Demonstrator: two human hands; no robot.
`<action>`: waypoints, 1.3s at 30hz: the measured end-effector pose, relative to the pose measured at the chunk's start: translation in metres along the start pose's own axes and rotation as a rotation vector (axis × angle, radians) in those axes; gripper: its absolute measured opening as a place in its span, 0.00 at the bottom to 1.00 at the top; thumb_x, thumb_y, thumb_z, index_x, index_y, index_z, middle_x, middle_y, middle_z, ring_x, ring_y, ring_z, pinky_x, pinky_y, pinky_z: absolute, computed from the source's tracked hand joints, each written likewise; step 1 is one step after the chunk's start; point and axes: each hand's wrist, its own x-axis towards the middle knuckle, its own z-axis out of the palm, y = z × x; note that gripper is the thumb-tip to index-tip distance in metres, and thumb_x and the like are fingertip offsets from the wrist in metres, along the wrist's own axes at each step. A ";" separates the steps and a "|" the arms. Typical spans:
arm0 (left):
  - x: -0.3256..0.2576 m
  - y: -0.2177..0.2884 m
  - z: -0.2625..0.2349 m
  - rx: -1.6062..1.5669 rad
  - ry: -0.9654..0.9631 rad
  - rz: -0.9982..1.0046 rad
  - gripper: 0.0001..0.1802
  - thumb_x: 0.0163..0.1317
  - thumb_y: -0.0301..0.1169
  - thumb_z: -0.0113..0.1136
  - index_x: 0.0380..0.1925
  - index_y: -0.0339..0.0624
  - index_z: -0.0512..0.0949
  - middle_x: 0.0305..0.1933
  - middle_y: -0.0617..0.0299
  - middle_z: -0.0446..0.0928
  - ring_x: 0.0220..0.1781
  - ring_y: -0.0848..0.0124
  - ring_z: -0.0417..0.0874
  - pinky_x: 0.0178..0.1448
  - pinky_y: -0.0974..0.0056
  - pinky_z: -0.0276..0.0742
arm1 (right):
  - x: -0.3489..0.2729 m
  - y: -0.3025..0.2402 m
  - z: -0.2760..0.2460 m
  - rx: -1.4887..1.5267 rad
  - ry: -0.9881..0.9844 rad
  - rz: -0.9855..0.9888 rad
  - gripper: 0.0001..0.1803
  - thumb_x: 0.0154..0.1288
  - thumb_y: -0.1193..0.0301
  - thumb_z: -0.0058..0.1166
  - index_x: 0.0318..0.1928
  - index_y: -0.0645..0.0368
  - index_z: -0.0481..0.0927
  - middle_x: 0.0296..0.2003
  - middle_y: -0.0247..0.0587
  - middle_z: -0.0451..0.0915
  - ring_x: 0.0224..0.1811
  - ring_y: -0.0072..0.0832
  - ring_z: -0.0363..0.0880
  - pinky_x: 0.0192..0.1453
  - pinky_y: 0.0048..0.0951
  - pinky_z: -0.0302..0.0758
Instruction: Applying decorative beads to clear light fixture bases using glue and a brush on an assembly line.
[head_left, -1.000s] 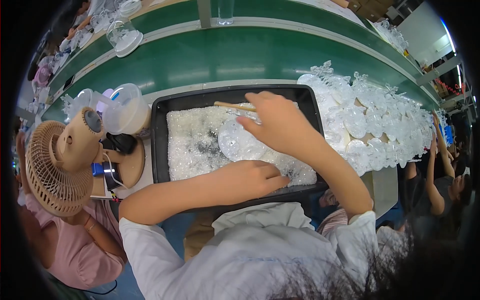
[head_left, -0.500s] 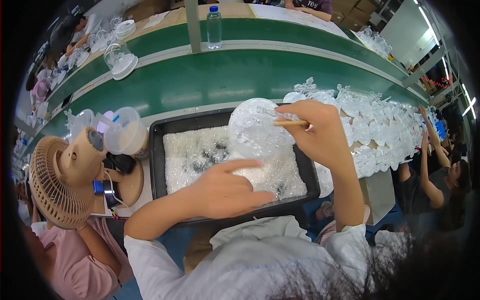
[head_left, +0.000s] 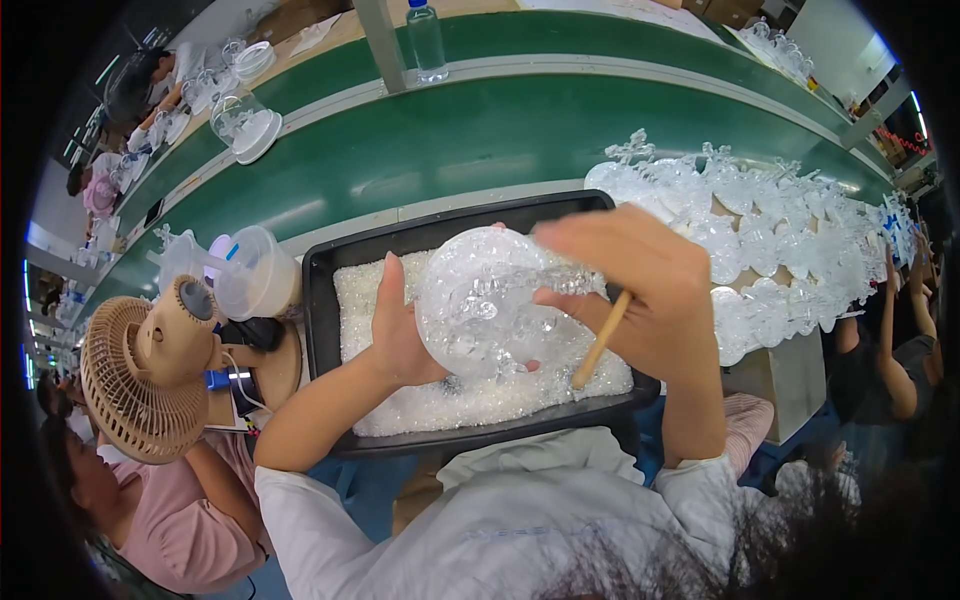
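Observation:
A round white disc point(head_left: 455, 335) with a clear plastic ornament point(head_left: 520, 283) across it is over a black tray point(head_left: 325, 370) of white sparkling granules point(head_left: 440, 408). My left hand point(head_left: 405, 345) grips the disc at its left edge, thumb up and fingertips showing at the lower rim. Above the disc's right side, my right hand point(head_left: 650, 280) is curled and partly blurred. A wooden stick point(head_left: 605, 340) like a brush handle is held in it, slanting down toward the granules. Its thumb and fingers are around the ornament's right end; whether they grip it I cannot tell.
Many similar white discs with clear ornaments point(head_left: 770, 250) crowd the bench at right. On the left stand a beige fan point(head_left: 150, 370) and a translucent plastic tub point(head_left: 255, 275). A clear dome point(head_left: 245, 125) and a water bottle point(head_left: 427, 45) stand farther back. People sit to both sides.
My left hand has gone from above the granules to holding the disc. The disc has come nearer and slightly left. In my right hand the stick now points downward.

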 end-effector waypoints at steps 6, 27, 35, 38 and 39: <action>0.002 -0.001 0.006 0.014 0.016 0.129 0.62 0.49 0.83 0.41 0.77 0.69 0.34 0.81 0.60 0.43 0.79 0.47 0.51 0.68 0.18 0.50 | -0.043 -0.009 -0.009 0.057 0.336 0.215 0.20 0.69 0.57 0.54 0.44 0.64 0.82 0.46 0.55 0.82 0.31 0.32 0.77 0.31 0.25 0.70; 0.005 0.004 0.026 0.350 0.465 0.189 0.80 0.35 0.68 0.75 0.77 0.59 0.27 0.79 0.57 0.48 0.79 0.56 0.54 0.80 0.46 0.50 | -0.088 -0.013 0.050 0.393 0.111 0.227 0.14 0.54 0.82 0.65 0.42 0.67 0.78 0.43 0.59 0.79 0.33 0.36 0.84 0.37 0.28 0.83; 0.005 -0.004 0.018 0.369 0.504 0.191 0.86 0.27 0.69 0.78 0.76 0.60 0.25 0.79 0.56 0.47 0.79 0.54 0.55 0.79 0.45 0.52 | -0.092 -0.011 0.051 0.672 0.095 0.067 0.17 0.49 0.85 0.65 0.42 0.75 0.80 0.40 0.65 0.80 0.30 0.45 0.83 0.32 0.36 0.83; -0.001 -0.005 0.016 0.399 0.557 0.195 0.86 0.26 0.69 0.78 0.76 0.62 0.25 0.79 0.56 0.47 0.79 0.55 0.54 0.79 0.45 0.52 | -0.090 -0.008 0.054 0.650 0.069 0.029 0.19 0.47 0.85 0.65 0.43 0.77 0.80 0.40 0.67 0.80 0.31 0.46 0.83 0.31 0.39 0.83; 0.003 -0.006 0.013 0.375 0.526 0.187 0.86 0.26 0.69 0.78 0.76 0.62 0.26 0.79 0.57 0.46 0.79 0.55 0.54 0.79 0.45 0.52 | -0.090 -0.012 0.055 0.637 0.066 0.035 0.19 0.47 0.85 0.65 0.43 0.77 0.80 0.40 0.67 0.80 0.31 0.46 0.83 0.31 0.39 0.83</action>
